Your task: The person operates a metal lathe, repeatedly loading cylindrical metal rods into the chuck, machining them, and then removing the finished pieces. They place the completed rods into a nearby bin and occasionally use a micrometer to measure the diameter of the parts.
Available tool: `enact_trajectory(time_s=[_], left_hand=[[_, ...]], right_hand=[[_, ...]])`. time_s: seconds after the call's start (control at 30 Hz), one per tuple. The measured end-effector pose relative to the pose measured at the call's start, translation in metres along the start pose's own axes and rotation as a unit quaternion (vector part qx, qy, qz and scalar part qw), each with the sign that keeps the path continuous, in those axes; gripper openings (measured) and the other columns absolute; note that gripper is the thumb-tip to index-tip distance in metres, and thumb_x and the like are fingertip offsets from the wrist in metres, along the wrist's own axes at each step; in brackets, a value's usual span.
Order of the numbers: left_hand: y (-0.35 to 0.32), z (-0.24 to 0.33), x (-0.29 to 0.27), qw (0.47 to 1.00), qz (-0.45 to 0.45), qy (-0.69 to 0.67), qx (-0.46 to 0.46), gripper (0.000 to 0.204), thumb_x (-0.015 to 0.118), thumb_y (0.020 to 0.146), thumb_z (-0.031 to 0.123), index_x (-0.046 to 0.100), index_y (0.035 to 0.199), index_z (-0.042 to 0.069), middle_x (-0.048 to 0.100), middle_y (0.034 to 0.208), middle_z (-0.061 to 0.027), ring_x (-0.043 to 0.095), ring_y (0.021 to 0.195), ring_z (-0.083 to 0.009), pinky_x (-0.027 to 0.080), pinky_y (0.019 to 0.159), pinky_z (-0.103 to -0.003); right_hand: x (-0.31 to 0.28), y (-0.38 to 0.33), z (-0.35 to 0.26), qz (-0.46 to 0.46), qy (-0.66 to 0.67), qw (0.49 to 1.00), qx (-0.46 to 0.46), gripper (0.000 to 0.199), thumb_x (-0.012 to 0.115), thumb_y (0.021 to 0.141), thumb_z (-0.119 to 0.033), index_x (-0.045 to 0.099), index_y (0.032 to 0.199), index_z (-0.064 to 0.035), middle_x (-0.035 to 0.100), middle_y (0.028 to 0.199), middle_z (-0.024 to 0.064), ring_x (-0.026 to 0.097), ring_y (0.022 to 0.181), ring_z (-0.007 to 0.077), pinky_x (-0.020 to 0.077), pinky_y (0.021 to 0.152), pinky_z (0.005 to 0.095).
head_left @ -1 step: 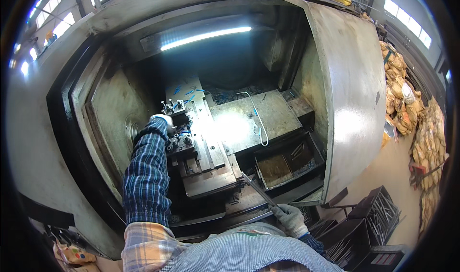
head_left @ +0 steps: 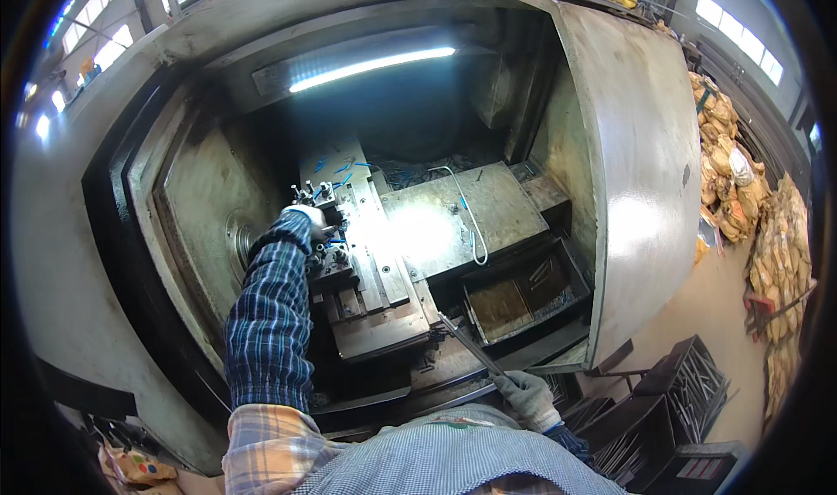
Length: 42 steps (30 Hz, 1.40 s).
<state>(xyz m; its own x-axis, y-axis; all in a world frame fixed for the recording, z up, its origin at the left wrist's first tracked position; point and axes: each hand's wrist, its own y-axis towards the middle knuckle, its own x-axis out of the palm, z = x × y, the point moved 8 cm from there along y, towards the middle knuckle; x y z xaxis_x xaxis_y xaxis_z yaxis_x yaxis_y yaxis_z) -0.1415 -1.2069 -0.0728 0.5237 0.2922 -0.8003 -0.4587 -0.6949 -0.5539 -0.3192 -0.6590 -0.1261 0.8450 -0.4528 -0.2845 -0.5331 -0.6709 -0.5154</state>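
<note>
My left hand, in a pale glove, reaches into the lathe between the two tool holders, the far one and the near one. Its fingers are mostly hidden by the hand and the sleeve, so what they touch does not show. The chuck side with a round spindle opening lies just left of my wrist. Near the machine's front edge my right hand, in a grey glove, is closed around one end of a slim metal rod, which slants up and left towards the carriage.
Bent white tubing lies on the flat cover plate. Blue shavings are scattered behind the tool holders. A chip tray sits at the right inside. The sliding door bounds the opening; bins of rods stand outside.
My left hand has shifted slightly to the right, and more of its glove shows beside the tool holders. My right hand and the metal rod have stayed in place.
</note>
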Motion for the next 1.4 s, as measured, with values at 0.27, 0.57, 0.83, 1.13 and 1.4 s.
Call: enact_trajectory(time_s=[0.27, 0.57, 0.83, 1.13, 1.4], left_hand=[[-0.051, 0.168, -0.110, 0.929, 0.308, -0.085, 0.189, 0.033, 0.056, 0.096, 0.027, 0.063, 0.125, 0.013, 0.070, 0.109, -0.0152, 0.069, 0.104, -0.0310, 0.056, 0.084, -0.043], [-0.310, 0.124, -0.135, 0.644, 0.677, -0.317, 0.162, 0.031, 0.071, 0.094, 0.023, 0.066, 0.121, 0.008, 0.073, 0.113, -0.0099, 0.074, 0.097, -0.0259, 0.061, 0.080, -0.033], [-0.445, 0.039, 0.019, 0.386, 0.513, -0.763, 0.073, 0.032, 0.059, 0.102, 0.012, 0.059, 0.125, -0.011, 0.051, 0.072, 0.0059, 0.043, 0.057, 0.0013, 0.028, 0.048, -0.015], [-0.607, -0.011, 0.175, 0.309, 0.665, -0.610, -0.301, 0.041, 0.063, 0.103, 0.034, 0.062, 0.130, 0.003, 0.045, 0.061, 0.0078, 0.026, 0.043, 0.0001, 0.014, 0.038, -0.022], [-0.622, -0.087, 0.231, 0.456, 0.708, -0.292, -0.453, 0.041, 0.048, 0.109, 0.021, 0.053, 0.144, -0.001, 0.062, 0.137, -0.0145, 0.058, 0.124, -0.0233, 0.044, 0.106, -0.034]], right_hand=[[0.012, 0.025, -0.005, 0.041, 0.055, 0.997, -0.040, 0.033, 0.064, 0.102, -0.027, 0.069, 0.122, -0.0006, 0.065, 0.077, -0.0008, 0.054, 0.067, 0.0060, 0.0453, 0.062, 0.0228], [0.045, 0.116, -0.049, 0.035, 0.148, 0.988, -0.036, 0.032, 0.062, 0.102, -0.033, 0.073, 0.115, -0.0060, 0.057, 0.062, -0.0035, 0.047, 0.050, 0.0046, 0.0358, 0.045, 0.0234], [0.127, 0.157, -0.219, -0.061, -0.148, 0.955, -0.248, 0.045, 0.068, 0.096, -0.049, 0.076, 0.115, -0.0099, 0.076, 0.090, 0.0071, 0.067, 0.080, 0.0142, 0.0532, 0.073, 0.0289], [0.224, 0.192, -0.335, -0.070, -0.502, 0.763, -0.402, 0.045, 0.065, 0.093, -0.056, 0.077, 0.113, -0.0176, 0.077, 0.099, 0.0079, 0.073, 0.090, 0.0258, 0.0570, 0.081, 0.0370], [0.265, 0.261, -0.319, -0.126, -0.412, 0.767, -0.476, 0.035, 0.072, 0.091, -0.047, 0.078, 0.104, -0.0156, 0.073, 0.082, 0.0063, 0.069, 0.072, 0.0226, 0.0558, 0.070, 0.0374]])
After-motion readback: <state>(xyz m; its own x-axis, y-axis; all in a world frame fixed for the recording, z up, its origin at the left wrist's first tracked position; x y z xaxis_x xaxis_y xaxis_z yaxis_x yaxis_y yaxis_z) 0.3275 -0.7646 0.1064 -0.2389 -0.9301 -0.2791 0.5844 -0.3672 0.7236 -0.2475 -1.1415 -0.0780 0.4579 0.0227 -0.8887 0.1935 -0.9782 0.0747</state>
